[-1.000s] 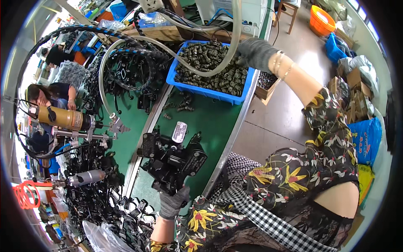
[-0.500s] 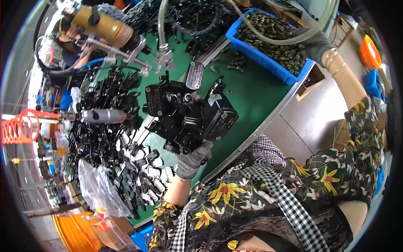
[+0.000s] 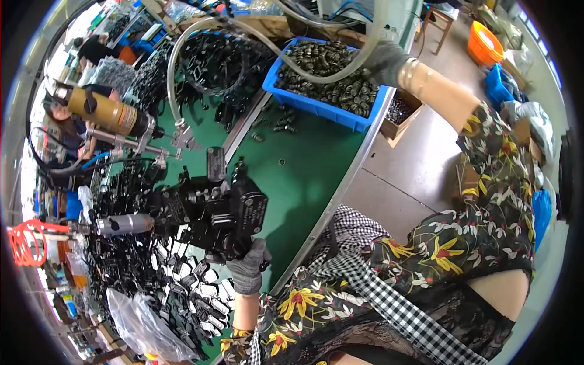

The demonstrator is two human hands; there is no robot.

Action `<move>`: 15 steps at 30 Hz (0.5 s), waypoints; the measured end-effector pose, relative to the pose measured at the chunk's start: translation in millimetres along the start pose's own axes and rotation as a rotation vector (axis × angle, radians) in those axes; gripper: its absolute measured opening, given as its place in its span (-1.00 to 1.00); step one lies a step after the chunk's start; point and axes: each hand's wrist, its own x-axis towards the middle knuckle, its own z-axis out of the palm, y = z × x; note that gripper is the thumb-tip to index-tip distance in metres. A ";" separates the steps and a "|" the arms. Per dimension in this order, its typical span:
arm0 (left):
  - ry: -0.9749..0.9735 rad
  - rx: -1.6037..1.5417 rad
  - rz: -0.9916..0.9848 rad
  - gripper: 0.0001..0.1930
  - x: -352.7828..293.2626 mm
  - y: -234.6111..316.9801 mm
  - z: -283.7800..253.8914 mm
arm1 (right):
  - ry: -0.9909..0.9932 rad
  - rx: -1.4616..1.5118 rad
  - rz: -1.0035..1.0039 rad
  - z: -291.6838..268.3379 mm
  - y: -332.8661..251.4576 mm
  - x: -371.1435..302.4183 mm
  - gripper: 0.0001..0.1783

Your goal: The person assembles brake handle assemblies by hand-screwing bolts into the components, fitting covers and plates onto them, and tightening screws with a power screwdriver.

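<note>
My left hand point(image 3: 247, 269), in a grey knitted glove, is closed around the near end of a bundle of black brake master cylinders point(image 3: 220, 220). Their rectangular lids carry screws, and one lid stands up at the far end. The bundle is over the green bench top point(image 3: 298, 182). At the far right, my right hand point(image 3: 388, 66), also in a grey glove, is at the right end of a blue bin point(image 3: 313, 111) full of small dark metal springs or fittings point(image 3: 331, 76). A clear hose point(image 3: 322, 79) passes in front, and the fingers cannot be made out.
A grey air screwdriver point(image 3: 126, 224) on a red coiled hose lies left of the bundle. A gold power driver point(image 3: 103, 111) hangs farther back. Black and white parts point(image 3: 204, 298) are heaped at the left, by a plastic bag point(image 3: 143, 331). A metal rail point(image 3: 322, 228) edges the bench.
The whole view has shifted. The bundle in my left hand has come closer to the grey air screwdriver, and its lids are turned differently. My right hand stays at the bin's right end.
</note>
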 end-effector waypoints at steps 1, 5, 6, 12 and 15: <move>-0.013 -0.036 -0.038 -0.79 -2.1 0.8 -4.5 | 0.092 -0.096 -0.055 -5.4 -8.4 -0.8 -0.65; -0.071 0.014 -0.005 -0.83 2.3 0.6 -4.0 | 0.793 0.249 -0.243 -6.0 18.0 -40.5 -0.65; -0.061 0.012 0.019 -0.84 -1.8 -1.8 -7.0 | 0.340 0.942 0.250 -2.2 20.2 -53.9 -0.63; -0.165 -0.087 -0.017 -0.82 2.9 1.3 -16.6 | 0.252 1.610 -0.097 -38.7 -90.2 -146.5 -0.69; -0.197 -0.111 -0.035 -0.82 4.5 -3.1 -25.6 | 0.555 1.390 -0.589 -47.9 -152.3 -102.2 -0.65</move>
